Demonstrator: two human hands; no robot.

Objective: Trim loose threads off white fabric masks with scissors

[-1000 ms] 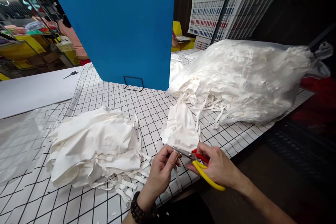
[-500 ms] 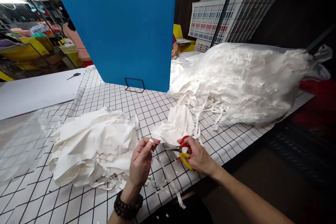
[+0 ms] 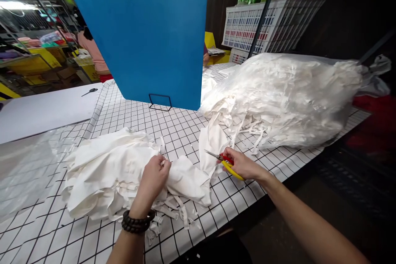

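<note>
My left hand (image 3: 155,176) is closed on one end of a white fabric piece (image 3: 188,179), which stretches from my fingers to the right across the table. My right hand (image 3: 243,165) grips scissors (image 3: 228,164) with red and yellow handles, their blades pointing left over another white fabric piece (image 3: 213,142). A pile of white cloth (image 3: 108,169) lies left of and under my left hand. Thin white strips and small scraps (image 3: 182,212) are scattered below the held piece.
A large clear bag (image 3: 297,103) of white fabric bulges at the right. A blue panel (image 3: 148,41) stands on a wire holder (image 3: 160,102). Black scissors (image 3: 89,92) rest on a white board at left. Other people are partly visible behind the panel; white crates (image 3: 253,24) stand at the back.
My left hand has moved left toward the pile, pulling a white fabric piece out along the table. The scissors have moved right and up slightly. A dangling strip now lies among the scraps.
</note>
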